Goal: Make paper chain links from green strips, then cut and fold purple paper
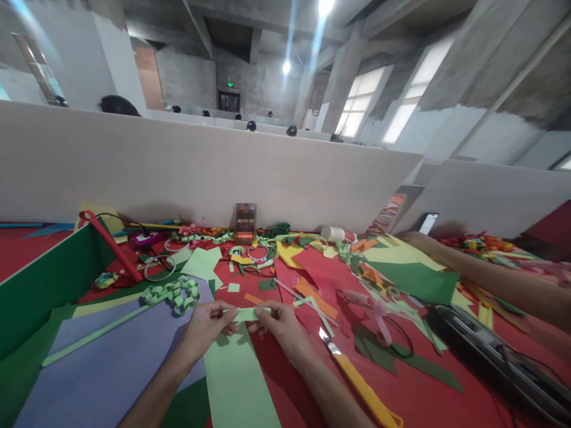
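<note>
I see the red worktop (423,398) littered with paper offcuts, with a purple sheet (111,362) at my 8 o'clock and a pale green sheet (236,374) running toward 12 under my wrists. A green paper chain (176,294) lies at 11. My left hand (207,327) and right hand (279,324) sit level and equally near, each pinching one end of a paper strip (247,314). The strip hangs between them over the green sheet, its long axis running 9 to 3. It is pale green, narrow and flat.
</note>
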`<action>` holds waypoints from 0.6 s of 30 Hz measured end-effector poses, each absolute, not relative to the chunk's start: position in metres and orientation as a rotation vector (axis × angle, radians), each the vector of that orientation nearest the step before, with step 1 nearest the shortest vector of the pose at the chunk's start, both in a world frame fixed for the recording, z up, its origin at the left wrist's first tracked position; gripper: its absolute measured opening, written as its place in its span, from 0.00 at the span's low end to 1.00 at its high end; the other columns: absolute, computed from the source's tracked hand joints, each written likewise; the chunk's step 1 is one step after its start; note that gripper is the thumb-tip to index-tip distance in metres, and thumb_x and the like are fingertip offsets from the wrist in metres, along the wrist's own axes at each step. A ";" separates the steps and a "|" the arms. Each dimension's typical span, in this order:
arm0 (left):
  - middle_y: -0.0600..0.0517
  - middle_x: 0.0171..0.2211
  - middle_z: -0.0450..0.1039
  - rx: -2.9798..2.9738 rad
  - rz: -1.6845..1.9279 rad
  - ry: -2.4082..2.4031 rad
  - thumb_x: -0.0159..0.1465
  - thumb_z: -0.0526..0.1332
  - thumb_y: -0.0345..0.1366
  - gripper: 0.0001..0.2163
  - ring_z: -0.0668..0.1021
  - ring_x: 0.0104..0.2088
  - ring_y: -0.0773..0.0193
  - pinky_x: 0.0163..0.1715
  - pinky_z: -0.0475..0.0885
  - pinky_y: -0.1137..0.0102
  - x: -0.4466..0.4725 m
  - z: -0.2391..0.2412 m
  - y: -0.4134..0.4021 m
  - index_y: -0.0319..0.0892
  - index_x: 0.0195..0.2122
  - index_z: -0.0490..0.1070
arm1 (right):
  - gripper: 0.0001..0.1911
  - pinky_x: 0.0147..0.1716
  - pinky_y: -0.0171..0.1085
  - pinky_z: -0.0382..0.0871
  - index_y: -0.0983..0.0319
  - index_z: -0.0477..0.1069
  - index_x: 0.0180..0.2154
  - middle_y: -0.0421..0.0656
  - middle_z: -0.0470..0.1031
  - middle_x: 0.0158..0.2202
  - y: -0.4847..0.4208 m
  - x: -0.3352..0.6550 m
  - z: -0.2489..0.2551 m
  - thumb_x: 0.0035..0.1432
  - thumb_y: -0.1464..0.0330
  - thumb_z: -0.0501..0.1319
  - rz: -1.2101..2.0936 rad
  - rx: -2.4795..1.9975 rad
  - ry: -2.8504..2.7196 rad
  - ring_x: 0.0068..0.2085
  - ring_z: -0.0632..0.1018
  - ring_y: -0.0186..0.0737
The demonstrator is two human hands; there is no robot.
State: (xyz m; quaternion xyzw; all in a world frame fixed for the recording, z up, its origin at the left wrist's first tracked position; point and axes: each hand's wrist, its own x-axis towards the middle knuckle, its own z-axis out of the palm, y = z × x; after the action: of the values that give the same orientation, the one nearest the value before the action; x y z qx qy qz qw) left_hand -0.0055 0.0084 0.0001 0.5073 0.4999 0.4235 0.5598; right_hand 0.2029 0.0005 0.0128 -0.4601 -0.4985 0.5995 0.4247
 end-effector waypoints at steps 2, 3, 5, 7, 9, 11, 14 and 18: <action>0.49 0.23 0.79 1.226 0.993 1.165 0.53 0.70 0.61 0.25 0.81 0.25 0.60 0.29 0.77 0.68 -0.006 0.004 0.008 0.40 0.32 0.78 | 0.28 0.33 0.38 0.72 0.62 0.78 0.37 0.46 0.83 0.29 0.000 0.204 0.015 0.54 0.43 0.69 1.473 -1.151 -1.264 0.31 0.83 0.43; 0.51 0.23 0.78 1.241 0.988 1.160 0.54 0.70 0.60 0.25 0.80 0.25 0.61 0.28 0.75 0.69 -0.006 0.005 0.007 0.40 0.33 0.78 | 0.28 0.33 0.38 0.72 0.62 0.78 0.37 0.45 0.83 0.28 0.000 0.204 0.016 0.54 0.43 0.69 1.463 -1.153 -1.274 0.31 0.82 0.42; 0.53 0.22 0.77 1.272 0.965 1.161 0.54 0.70 0.59 0.24 0.77 0.23 0.63 0.25 0.72 0.71 -0.005 0.008 0.004 0.40 0.36 0.78 | 0.28 0.31 0.38 0.71 0.62 0.78 0.36 0.44 0.82 0.26 0.000 0.204 0.016 0.54 0.43 0.69 1.460 -1.154 -1.302 0.29 0.81 0.42; 0.54 0.21 0.74 1.300 0.927 1.175 0.56 0.69 0.57 0.22 0.74 0.20 0.66 0.20 0.67 0.73 -0.002 0.010 0.000 0.40 0.35 0.78 | 0.28 0.30 0.37 0.70 0.62 0.79 0.36 0.43 0.81 0.25 -0.001 0.202 0.016 0.55 0.43 0.69 1.468 -1.147 -1.334 0.28 0.81 0.43; 0.54 0.19 0.72 1.320 0.889 1.187 0.58 0.68 0.56 0.21 0.70 0.17 0.68 0.17 0.62 0.74 0.001 0.011 -0.003 0.40 0.30 0.78 | 0.28 0.29 0.37 0.69 0.63 0.79 0.37 0.43 0.81 0.25 -0.002 0.200 0.014 0.55 0.43 0.68 1.472 -1.134 -1.362 0.28 0.82 0.43; 0.54 0.18 0.71 1.335 0.872 1.183 0.60 0.67 0.56 0.21 0.69 0.17 0.68 0.17 0.62 0.74 0.003 0.012 -0.005 0.40 0.26 0.77 | 0.27 0.29 0.37 0.68 0.62 0.78 0.37 0.42 0.80 0.25 -0.002 0.198 0.012 0.56 0.43 0.68 1.469 -1.119 -1.383 0.28 0.82 0.43; 0.52 0.20 0.74 1.351 0.876 1.148 0.59 0.67 0.56 0.21 0.73 0.20 0.66 0.22 0.66 0.73 0.003 0.012 -0.005 0.40 0.27 0.78 | 0.28 0.28 0.37 0.68 0.62 0.78 0.36 0.41 0.80 0.24 -0.002 0.196 0.010 0.55 0.42 0.68 1.470 -1.103 -1.401 0.28 0.82 0.43; 0.50 0.20 0.76 1.331 0.868 1.108 0.57 0.68 0.58 0.23 0.74 0.20 0.65 0.24 0.69 0.71 0.000 0.012 -0.002 0.39 0.28 0.79 | 0.29 0.28 0.37 0.67 0.62 0.77 0.35 0.42 0.80 0.24 -0.001 0.195 0.009 0.55 0.42 0.67 1.472 -1.099 -1.401 0.27 0.81 0.43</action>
State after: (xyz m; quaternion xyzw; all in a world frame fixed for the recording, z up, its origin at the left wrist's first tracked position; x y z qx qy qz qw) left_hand 0.0005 -0.0022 0.0117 0.5661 0.4714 0.3694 0.5664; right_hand 0.1954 -0.0015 0.0094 -0.4351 -0.5549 0.5830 0.4036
